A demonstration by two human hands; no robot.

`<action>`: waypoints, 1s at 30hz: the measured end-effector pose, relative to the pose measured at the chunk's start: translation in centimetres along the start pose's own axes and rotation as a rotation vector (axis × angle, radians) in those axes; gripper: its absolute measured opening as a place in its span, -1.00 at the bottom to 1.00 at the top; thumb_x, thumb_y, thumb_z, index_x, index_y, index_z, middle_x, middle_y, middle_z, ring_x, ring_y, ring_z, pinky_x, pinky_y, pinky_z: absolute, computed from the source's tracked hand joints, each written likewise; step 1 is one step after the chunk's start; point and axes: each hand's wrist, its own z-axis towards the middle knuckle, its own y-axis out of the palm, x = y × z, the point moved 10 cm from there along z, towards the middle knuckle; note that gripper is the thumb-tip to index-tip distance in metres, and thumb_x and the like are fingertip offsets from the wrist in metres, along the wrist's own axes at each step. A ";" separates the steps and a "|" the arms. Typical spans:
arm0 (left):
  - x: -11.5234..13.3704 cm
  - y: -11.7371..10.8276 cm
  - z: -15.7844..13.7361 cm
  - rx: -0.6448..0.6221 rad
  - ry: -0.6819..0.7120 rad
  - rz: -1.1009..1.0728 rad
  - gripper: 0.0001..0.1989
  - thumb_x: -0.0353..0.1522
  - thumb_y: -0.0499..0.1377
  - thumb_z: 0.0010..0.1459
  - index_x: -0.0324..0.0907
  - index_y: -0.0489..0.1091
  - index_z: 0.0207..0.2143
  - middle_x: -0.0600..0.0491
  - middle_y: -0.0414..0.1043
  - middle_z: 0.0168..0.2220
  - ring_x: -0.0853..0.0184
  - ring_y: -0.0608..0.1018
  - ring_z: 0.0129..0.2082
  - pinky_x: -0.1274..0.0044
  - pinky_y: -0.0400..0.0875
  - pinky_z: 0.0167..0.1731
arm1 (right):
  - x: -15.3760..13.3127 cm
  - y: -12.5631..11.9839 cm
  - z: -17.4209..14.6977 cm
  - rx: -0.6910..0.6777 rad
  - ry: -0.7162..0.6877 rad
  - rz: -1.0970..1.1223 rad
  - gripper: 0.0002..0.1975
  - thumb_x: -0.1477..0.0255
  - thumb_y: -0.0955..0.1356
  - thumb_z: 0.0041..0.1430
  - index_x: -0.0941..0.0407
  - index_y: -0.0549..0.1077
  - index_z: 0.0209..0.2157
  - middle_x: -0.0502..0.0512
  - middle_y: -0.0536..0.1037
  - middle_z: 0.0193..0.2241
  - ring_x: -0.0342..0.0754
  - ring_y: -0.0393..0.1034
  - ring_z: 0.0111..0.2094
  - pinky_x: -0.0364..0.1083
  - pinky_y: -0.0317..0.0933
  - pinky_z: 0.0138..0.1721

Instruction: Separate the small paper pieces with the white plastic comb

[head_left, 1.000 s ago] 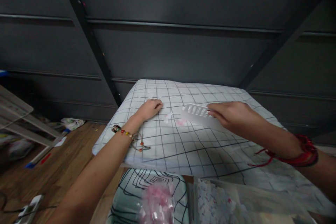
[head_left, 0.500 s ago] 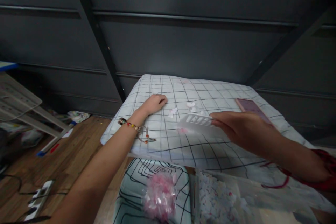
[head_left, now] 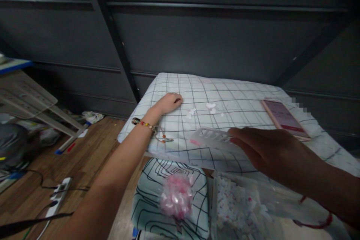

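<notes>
My left hand (head_left: 169,102) rests on the white checked cloth, its fingers curled in and nothing visible in them. A beaded bracelet (head_left: 149,125) hangs at that wrist. My right hand (head_left: 260,144) pinches the edge of a thin white plastic piece with a row of slots (head_left: 212,137), tilted low over the cloth. A pink patch (head_left: 194,142) shows at the left end of this piece. Small white scraps (head_left: 191,113) lie between my hands, with more white scraps (head_left: 210,107) further back. Part of the slotted piece is hidden behind my right fingers.
A phone (head_left: 284,118) lies on the cloth at the right. In front, a patterned stool (head_left: 149,195) bears a pink bundle in clear plastic (head_left: 177,197). Beside it stands a clear bin (head_left: 213,213) of scraps. A power strip (head_left: 59,195) with cables is on the floor.
The slotted piece has been lowered and tipped flatter in my right hand. The phone is less covered by that hand. My left hand stays put on the cloth; the view has shifted slightly.
</notes>
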 end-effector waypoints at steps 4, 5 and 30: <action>0.5 0.2 -0.1 -0.025 0.014 0.016 -0.76 -0.45 -0.02 0.17 -0.27 0.45 -0.27 -0.05 0.47 -0.27 0.28 0.46 -0.26 0.49 0.28 -0.19 | 1.0 -0.9 0.6 0.043 0.038 -0.045 -0.72 0.38 0.11 0.21 0.05 0.40 -0.38 0.10 0.48 -0.56 -0.07 0.27 -0.61 -0.07 0.02 -0.57; 0.6 0.3 -0.2 -0.035 0.023 0.034 -0.76 -0.45 -0.01 0.16 -0.27 0.45 -0.26 -0.05 0.47 -0.26 0.27 0.46 -0.25 0.49 0.28 -0.18 | 1.9 -0.9 0.7 0.037 0.082 -0.082 -0.71 0.37 0.10 0.21 0.05 0.38 -0.43 0.10 0.46 -0.58 -0.08 0.25 -0.62 -0.07 -0.01 -0.58; 3.0 1.1 -14.6 -0.333 0.050 0.249 -0.53 -0.22 -0.25 0.37 -0.14 -0.09 0.28 -0.03 -0.18 0.33 0.18 -0.06 0.29 0.26 -0.15 0.20 | -8.4 -4.0 -1.3 0.234 -0.341 -0.221 -0.65 0.75 0.09 0.05 0.19 0.42 -0.38 0.06 0.48 -0.61 -0.14 0.33 -0.63 -0.14 0.16 -0.58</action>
